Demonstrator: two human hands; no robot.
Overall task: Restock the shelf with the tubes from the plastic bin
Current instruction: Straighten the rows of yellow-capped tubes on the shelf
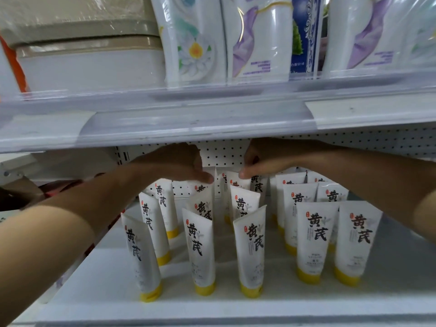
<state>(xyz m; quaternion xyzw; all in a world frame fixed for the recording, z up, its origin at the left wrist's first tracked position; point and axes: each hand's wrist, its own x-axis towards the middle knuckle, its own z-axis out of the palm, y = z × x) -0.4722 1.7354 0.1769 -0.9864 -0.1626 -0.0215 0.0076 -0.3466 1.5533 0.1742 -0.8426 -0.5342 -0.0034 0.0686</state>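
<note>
Several white tubes with yellow caps and black lettering [202,251] stand cap-down in rows on the white lower shelf [99,289]. Both my arms reach under the upper shelf to the back row. My left hand [179,164] is curled, its thumb pressed on the crimped top of a back-row tube [201,188]. My right hand [262,159] pinches the top of the neighbouring back-row tube [233,180]. The two hands are a few centimetres apart. The plastic bin is not in view.
The upper shelf edge [212,119] hangs just above my hands and carries wrapped tissue packs [257,38] and a beige box [89,55]. A white pegboard [221,154] backs the lower shelf. Red and dark items [54,190] lie at the left.
</note>
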